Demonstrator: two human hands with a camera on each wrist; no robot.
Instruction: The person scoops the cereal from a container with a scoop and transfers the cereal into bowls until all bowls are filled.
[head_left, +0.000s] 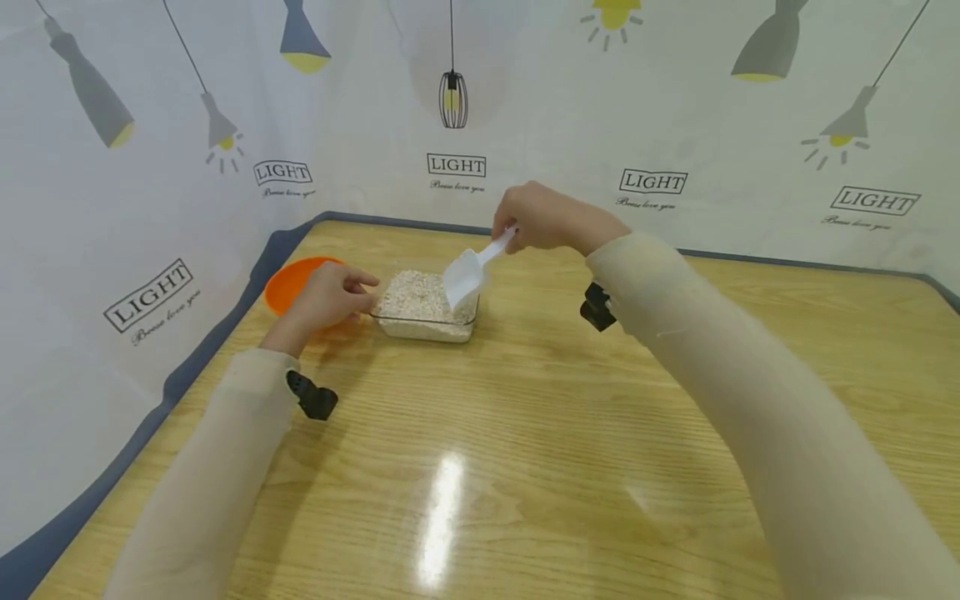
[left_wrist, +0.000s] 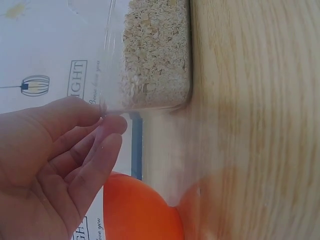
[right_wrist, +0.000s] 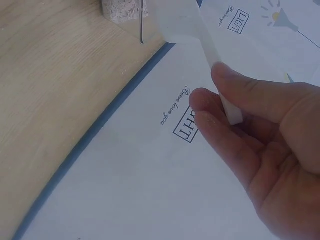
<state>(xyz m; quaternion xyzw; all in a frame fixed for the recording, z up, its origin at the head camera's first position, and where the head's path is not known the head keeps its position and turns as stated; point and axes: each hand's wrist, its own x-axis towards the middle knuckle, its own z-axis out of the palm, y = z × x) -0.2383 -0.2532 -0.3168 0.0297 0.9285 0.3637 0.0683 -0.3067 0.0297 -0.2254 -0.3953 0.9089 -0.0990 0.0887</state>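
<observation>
A clear rectangular container filled with oat flakes stands toward the back of the table. At its left end, my left hand pinches the rim between thumb and fingertips, as the left wrist view shows close up. My right hand grips a white scoop by its handle, thumb on one side and fingers on the other. The scoop slants down to the left, its blade over the right part of the oats. An orange bowl sits just left of the container, partly behind my left hand.
Under everything lies a wood-grain table with a shiny surface. A white curtain printed with lamps and lettering hangs along its back and left sides, with a dark blue band at the table's edge.
</observation>
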